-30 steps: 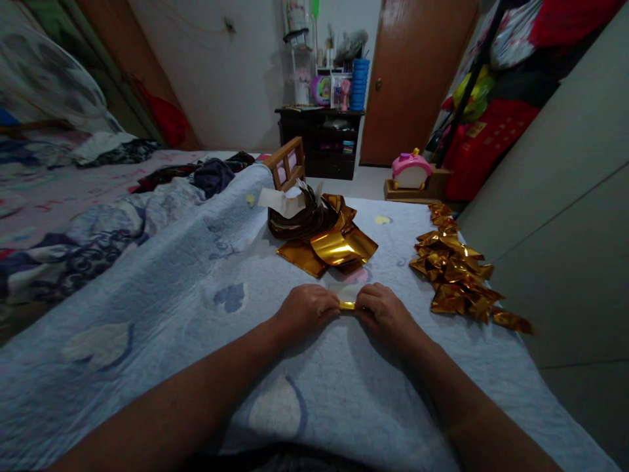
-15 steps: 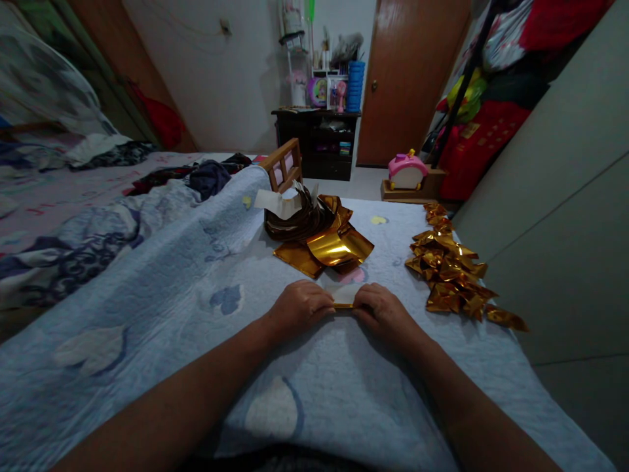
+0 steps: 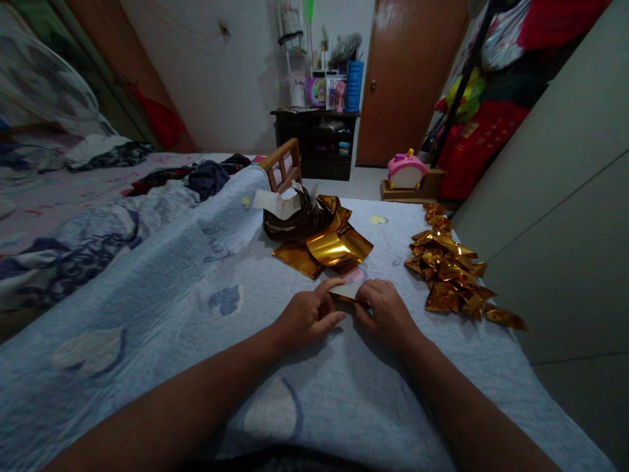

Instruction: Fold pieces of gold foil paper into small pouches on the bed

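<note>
A sheet of gold foil paper [image 3: 345,293], pale side up with a folded gold edge, lies between my hands over the quilt. My right hand [image 3: 386,308] pinches its right end. At its left end my left hand [image 3: 310,313] has index finger and thumb spread apart, the index fingertip resting at the paper's upper left corner. Just beyond lie loose gold foil sheets [image 3: 339,246] beside a curled stack of foil paper [image 3: 295,219] with a pale edge. To the right, several folded gold foil pieces [image 3: 449,269] form a heap.
A light blue quilt [image 3: 196,341] with leaf and heart shapes covers the surface under my hands. Crumpled bedding [image 3: 98,229] lies to the left. Behind stand a small wooden rail [image 3: 285,164], a dark cabinet [image 3: 314,144] and a pink toy [image 3: 407,170]. A pale panel [image 3: 555,216] borders the right side.
My left hand has let go of the paper's left end and spread its thumb and index finger. The paper now tilts slightly, still pinched in my right hand.
</note>
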`<state>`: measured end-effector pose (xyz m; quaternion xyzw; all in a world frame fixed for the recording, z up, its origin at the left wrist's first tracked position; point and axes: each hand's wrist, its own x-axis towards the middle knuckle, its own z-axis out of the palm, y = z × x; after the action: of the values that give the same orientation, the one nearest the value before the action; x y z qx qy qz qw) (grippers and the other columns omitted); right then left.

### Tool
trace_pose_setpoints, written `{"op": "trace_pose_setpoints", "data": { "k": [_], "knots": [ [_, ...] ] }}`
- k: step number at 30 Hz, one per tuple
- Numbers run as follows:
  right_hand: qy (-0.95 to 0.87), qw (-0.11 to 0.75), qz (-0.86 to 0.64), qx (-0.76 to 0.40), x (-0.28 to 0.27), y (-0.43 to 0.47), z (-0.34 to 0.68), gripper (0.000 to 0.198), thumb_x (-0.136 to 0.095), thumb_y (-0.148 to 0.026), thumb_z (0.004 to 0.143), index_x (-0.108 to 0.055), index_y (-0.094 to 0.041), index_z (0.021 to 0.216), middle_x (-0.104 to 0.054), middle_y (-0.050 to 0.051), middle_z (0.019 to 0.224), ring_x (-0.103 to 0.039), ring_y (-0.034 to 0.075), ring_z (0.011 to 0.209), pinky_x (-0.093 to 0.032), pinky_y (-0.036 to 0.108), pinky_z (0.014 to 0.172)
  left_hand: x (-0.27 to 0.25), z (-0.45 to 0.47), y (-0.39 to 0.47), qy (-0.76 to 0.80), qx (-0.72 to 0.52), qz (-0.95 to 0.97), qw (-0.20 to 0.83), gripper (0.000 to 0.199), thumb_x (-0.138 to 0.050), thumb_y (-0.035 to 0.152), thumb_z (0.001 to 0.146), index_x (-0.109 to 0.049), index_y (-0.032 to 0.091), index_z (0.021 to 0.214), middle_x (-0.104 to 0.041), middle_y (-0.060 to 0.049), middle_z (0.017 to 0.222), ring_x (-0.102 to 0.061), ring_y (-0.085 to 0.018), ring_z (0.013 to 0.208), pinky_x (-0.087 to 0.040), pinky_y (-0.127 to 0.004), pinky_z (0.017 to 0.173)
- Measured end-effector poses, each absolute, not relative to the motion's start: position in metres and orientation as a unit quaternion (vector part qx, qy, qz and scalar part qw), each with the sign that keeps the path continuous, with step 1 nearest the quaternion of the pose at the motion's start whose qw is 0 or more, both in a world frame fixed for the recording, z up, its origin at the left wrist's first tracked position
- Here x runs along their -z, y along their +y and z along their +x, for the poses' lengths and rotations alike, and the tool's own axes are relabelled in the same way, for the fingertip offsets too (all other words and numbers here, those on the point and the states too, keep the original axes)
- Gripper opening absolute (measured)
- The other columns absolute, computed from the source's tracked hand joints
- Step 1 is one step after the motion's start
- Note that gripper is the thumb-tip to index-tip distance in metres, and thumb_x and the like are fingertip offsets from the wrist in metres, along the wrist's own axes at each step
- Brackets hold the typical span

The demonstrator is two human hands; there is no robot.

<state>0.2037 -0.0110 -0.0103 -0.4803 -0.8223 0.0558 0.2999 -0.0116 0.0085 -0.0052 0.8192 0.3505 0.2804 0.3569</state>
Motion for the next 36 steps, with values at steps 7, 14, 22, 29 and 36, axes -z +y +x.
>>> {"op": "trace_pose_setpoints", "data": {
  "k": [7, 14, 22, 29, 36],
  "knots": [
    [-0.847, 0.291, -0.445, -0.022, 0.004, -0.014, 0.198, 0.013, -0.059, -0.008, 0.085, -0.057, -0.02, 0.08, -0.062, 0.005, 0.079, -0.054, 0.022, 0.08, -0.037, 0.035, 0.078, 0.004, -0.008, 0.012, 0.371, -0.307, 0.782, 0.396, 0.028, -0.064, 0.023, 0.088, -0.069, 0.016, 0.115, -0.077, -0.007, 0.095, -0.072, -0.02, 0.085, -0.054, -0.031, 0.08],
    [-0.846, 0.295, -0.443, -0.03, -0.001, -0.016, 0.197, 0.007, -0.06, -0.014, 0.09, -0.057, -0.02, 0.089, -0.062, 0.007, 0.088, -0.052, 0.024, 0.087, -0.039, 0.037, 0.082, 0.002, -0.008, 0.016, 0.364, -0.352, 0.691, 0.515, 0.03, -0.057, 0.039, 0.096, -0.074, 0.015, 0.105, -0.074, -0.007, 0.094, -0.067, -0.018, 0.084, -0.052, -0.029, 0.077],
    [-0.848, 0.291, -0.443, -0.015, 0.002, -0.017, 0.195, 0.01, -0.062, -0.011, 0.091, -0.06, -0.02, 0.087, -0.062, 0.007, 0.09, -0.051, 0.025, 0.087, -0.039, 0.036, 0.08, 0.005, -0.007, 0.019, 0.381, -0.362, 0.644, 0.556, 0.03, -0.063, 0.041, 0.091, -0.074, 0.014, 0.095, -0.069, -0.005, 0.082, -0.06, -0.015, 0.073, -0.046, -0.026, 0.069],
    [-0.842, 0.258, -0.473, 0.004, 0.004, -0.016, 0.198, 0.012, -0.057, -0.008, 0.093, -0.062, -0.019, 0.09, -0.062, 0.007, 0.09, -0.05, 0.024, 0.086, -0.038, 0.035, 0.078, 0.009, -0.007, 0.02, 0.397, -0.356, 0.657, 0.532, 0.021, -0.067, 0.031, 0.084, -0.073, 0.013, 0.092, -0.072, -0.006, 0.083, -0.064, -0.017, 0.076, -0.049, -0.028, 0.072],
    [-0.851, 0.182, -0.491, -0.044, 0.005, -0.015, 0.198, 0.013, -0.058, -0.008, 0.094, -0.065, -0.018, 0.092, -0.063, 0.008, 0.097, -0.052, 0.024, 0.091, -0.04, 0.033, 0.081, 0.006, -0.008, 0.019, 0.43, -0.312, 0.724, 0.441, 0.019, -0.06, 0.026, 0.084, -0.074, 0.015, 0.091, -0.074, -0.005, 0.084, -0.066, -0.018, 0.076, -0.049, -0.028, 0.072]
  ]
}}
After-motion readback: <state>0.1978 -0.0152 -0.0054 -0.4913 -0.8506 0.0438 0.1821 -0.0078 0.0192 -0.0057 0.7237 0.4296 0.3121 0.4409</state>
